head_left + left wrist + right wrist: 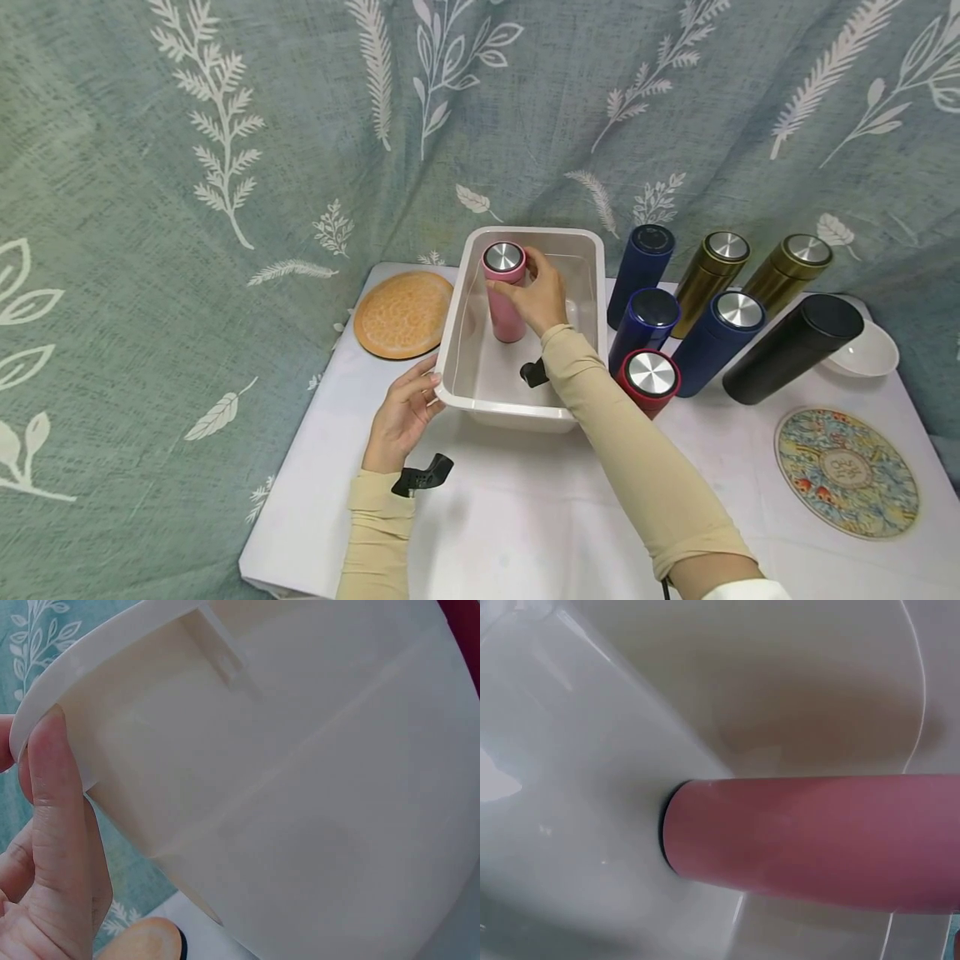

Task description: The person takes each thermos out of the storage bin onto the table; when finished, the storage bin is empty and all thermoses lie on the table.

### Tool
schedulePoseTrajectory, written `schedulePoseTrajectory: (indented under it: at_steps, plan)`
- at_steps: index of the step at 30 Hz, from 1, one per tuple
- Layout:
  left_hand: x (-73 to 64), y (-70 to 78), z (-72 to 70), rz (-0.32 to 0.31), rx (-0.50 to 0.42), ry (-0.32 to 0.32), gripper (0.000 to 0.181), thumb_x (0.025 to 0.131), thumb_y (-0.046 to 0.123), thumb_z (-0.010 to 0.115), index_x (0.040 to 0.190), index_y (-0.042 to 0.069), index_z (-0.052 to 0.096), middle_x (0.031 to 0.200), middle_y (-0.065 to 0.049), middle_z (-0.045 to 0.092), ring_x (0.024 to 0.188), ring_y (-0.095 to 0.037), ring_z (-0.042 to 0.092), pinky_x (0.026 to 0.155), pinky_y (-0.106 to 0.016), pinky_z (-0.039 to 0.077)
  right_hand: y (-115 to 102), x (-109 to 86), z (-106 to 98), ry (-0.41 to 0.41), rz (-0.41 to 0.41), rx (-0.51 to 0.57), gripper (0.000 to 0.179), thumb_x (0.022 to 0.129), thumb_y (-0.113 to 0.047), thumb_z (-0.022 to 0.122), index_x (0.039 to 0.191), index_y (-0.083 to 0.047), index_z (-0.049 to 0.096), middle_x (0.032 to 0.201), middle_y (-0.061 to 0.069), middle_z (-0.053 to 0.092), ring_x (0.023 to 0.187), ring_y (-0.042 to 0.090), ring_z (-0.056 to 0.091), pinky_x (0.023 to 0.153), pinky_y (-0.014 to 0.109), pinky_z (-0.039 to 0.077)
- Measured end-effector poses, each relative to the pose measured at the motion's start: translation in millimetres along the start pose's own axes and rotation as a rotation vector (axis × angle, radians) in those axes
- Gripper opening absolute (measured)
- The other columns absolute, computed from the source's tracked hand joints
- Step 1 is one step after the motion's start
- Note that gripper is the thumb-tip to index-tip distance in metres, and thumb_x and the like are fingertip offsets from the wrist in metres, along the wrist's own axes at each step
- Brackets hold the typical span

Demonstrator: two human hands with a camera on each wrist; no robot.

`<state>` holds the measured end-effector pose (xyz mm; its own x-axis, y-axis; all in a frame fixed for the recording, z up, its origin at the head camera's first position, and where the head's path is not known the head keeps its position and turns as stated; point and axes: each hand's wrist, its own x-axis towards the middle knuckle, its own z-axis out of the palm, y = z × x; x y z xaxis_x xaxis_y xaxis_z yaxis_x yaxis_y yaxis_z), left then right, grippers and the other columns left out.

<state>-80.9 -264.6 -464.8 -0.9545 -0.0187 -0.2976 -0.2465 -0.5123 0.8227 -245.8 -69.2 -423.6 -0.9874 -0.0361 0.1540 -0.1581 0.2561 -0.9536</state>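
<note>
My right hand grips a pink thermos bottle near its silver-topped lid, thumb on one side and fingers on the other. The bottle stands upright inside a white plastic basin, toward its far left. In the right wrist view the lower part of the pink bottle shows, its dark-edged base at the basin floor. At the basin's near left corner my left hand pinches the rim between thumb and fingers. The left wrist view shows that thumb against the basin's outer wall.
Right of the basin stand several thermos bottles: a red one, blue ones, gold ones and a black one. A white bowl and a patterned round mat lie farther right. An orange round board lies to the left.
</note>
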Motion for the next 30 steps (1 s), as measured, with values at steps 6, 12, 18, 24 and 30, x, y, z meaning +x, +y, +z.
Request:
schedulePoseTrajectory:
  at_steps: [6, 12, 18, 24, 30]
  plan:
    - [-0.7, 0.2, -0.4, 0.001, 0.001, 0.002, 0.036, 0.098, -0.001, 0.048, 0.134, 0.006, 0.053, 0.106, 0.001, 0.07, 0.088, -0.008, 0.068, 0.068, -0.017, 0.059, -1.6, -1.8, -0.4, -0.004, 0.004, 0.015, 0.07, 0.071, -0.019, 0.092, 0.132, -0.006, 0.058, 0.131, 0.014, 0.066, 0.126, 0.026, 0.061, 0.113, 0.035, 0.046]
    - [2.0, -1.2, -1.1, 0.009, 0.016, 0.005, 0.038, 0.099, 0.0, 0.047, 0.136, 0.005, 0.052, 0.105, 0.0, 0.069, 0.086, -0.008, 0.068, 0.067, -0.018, 0.059, -2.0, -2.4, -2.2, -0.025, 0.003, 0.0, 0.071, 0.069, -0.021, 0.093, 0.129, -0.006, 0.059, 0.128, 0.014, 0.068, 0.124, 0.026, 0.063, 0.11, 0.036, 0.048]
    - [2.5, -0.6, 0.2, 0.003, 0.019, 0.018, 0.039, 0.098, -0.001, 0.048, 0.137, 0.004, 0.05, 0.106, 0.0, 0.069, 0.085, -0.008, 0.068, 0.067, -0.018, 0.059, -2.4, -3.6, -3.7, 0.0, 0.037, 0.03, 0.071, 0.067, -0.023, 0.094, 0.127, -0.007, 0.061, 0.126, 0.014, 0.069, 0.121, 0.025, 0.064, 0.108, 0.034, 0.05]
    - [2.5, -0.1, -0.1, 0.006, 0.021, 0.005, 0.038, 0.098, -0.001, 0.048, 0.134, 0.006, 0.052, 0.105, 0.0, 0.07, 0.088, -0.01, 0.068, 0.069, -0.019, 0.058, -3.6, -4.1, -3.9, 0.006, 0.012, 0.056, 0.069, 0.068, -0.021, 0.093, 0.128, -0.006, 0.062, 0.125, 0.014, 0.07, 0.12, 0.023, 0.065, 0.108, 0.03, 0.049]
    - [1.8, -0.1, 0.2, 0.003, 0.017, 0.005, 0.036, 0.097, 0.0, 0.048, 0.132, 0.007, 0.054, 0.106, 0.0, 0.07, 0.088, -0.009, 0.067, 0.068, -0.019, 0.058, -8.6, -6.8, -4.9, 0.018, -0.007, 0.105, 0.069, 0.069, -0.019, 0.092, 0.129, -0.007, 0.061, 0.126, 0.013, 0.069, 0.122, 0.022, 0.064, 0.111, 0.026, 0.047]
